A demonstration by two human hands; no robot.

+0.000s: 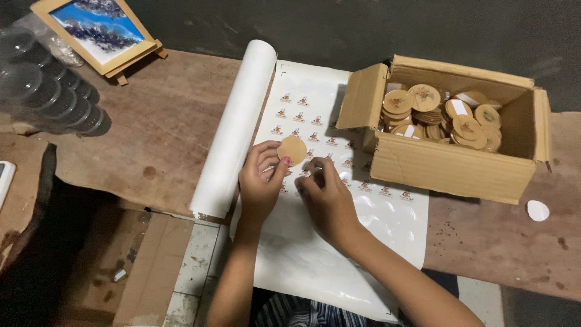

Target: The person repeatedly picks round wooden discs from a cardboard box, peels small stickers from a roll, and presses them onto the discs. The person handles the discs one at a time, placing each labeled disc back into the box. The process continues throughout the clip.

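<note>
My left hand (260, 181) holds a round wooden disc (293, 149) upright between thumb and fingers, over a white sticker sheet (369, 215). My right hand (327, 197) rests on the sheet just to the right, fingertips pinching at a small sticker near the disc; whether it grips one I cannot tell. The sheet carries rows of small printed stickers (302, 117) and unrolls from a white roll (236, 127) on its left. An open cardboard box (454, 166) at the right holds several similar wooden discs (423, 97).
A stack of clear plastic cups (48, 91) lies at the far left, beside a framed picture on a small easel (100, 30). A white round sticker backing (537, 210) lies on the wooden table (163, 121) right of the box. Tiled floor and cardboard show below.
</note>
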